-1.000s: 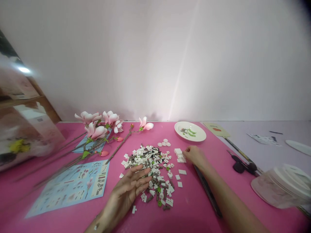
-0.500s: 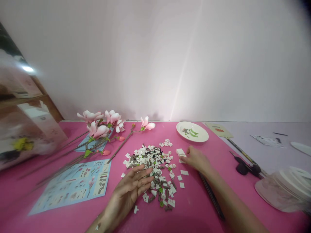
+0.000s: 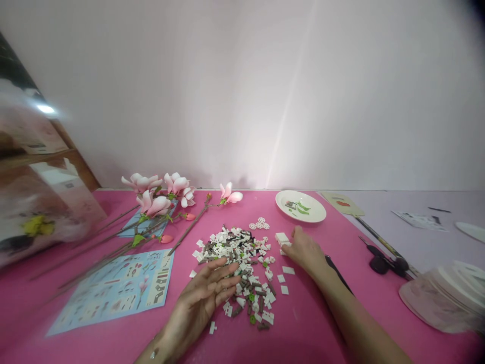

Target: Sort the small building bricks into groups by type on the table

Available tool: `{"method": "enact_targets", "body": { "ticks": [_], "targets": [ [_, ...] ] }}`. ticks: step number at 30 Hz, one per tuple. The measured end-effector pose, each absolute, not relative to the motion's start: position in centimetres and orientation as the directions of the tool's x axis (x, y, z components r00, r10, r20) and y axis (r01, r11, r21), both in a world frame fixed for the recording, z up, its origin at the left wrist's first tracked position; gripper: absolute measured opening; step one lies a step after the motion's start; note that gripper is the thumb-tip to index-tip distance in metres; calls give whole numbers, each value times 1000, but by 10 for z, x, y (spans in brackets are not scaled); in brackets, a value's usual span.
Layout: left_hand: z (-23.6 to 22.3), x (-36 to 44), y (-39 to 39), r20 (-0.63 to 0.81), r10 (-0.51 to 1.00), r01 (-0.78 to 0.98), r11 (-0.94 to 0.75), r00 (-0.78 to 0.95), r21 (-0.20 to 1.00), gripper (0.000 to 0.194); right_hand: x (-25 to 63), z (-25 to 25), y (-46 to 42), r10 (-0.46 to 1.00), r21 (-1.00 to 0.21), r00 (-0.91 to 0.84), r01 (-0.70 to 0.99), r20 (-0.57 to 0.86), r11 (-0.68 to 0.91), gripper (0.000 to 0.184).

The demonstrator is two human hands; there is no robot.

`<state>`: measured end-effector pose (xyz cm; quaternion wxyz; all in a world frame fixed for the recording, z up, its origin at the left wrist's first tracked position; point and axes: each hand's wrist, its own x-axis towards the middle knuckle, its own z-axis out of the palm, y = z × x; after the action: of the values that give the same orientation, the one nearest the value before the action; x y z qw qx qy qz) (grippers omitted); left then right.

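My left hand (image 3: 206, 298) rests palm up at the near left edge of a pile of small building-block pieces (image 3: 231, 247). Its fingers are spread and nothing lies in the palm. White, grey-brown and a few green pieces make up the pile. To the right of it, my right hand (image 3: 306, 250) has its fingers curled and pinched at a small group of flat white tiles (image 3: 281, 237). The fingertips partly hide the tile they grip. Nearer to me lie a few loose white tiles (image 3: 288, 270). White openwork round pieces (image 3: 260, 225) sit behind the pile.
Pink magnolia stems (image 3: 157, 205) lie at the left over a light-blue parts sheet (image 3: 113, 298). A white plate (image 3: 316, 215) with green pieces stands at the back. On the right are a fly swatter (image 3: 348, 205), black-handled scissors (image 3: 379, 264) and a translucent tub (image 3: 428, 303).
My right hand and forearm have shifted slightly, covering more of the dark rod beneath the arm. The left hand stays open in the same place. The whole view has shifted a little.
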<state>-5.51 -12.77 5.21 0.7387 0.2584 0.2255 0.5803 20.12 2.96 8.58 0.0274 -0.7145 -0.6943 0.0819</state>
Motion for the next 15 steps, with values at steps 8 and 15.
{"method": "enact_targets", "body": {
  "ticks": [8,15],
  "targets": [
    [54,-55,-128,-48,974,-744,200,221,637,44,201,87,36,998,-178,-32,984,-48,23,27],
    [57,-54,-128,-63,974,-735,206,217,646,44,214,96,32,998,-126,6,992,-59,-13,15]
  ]
}}
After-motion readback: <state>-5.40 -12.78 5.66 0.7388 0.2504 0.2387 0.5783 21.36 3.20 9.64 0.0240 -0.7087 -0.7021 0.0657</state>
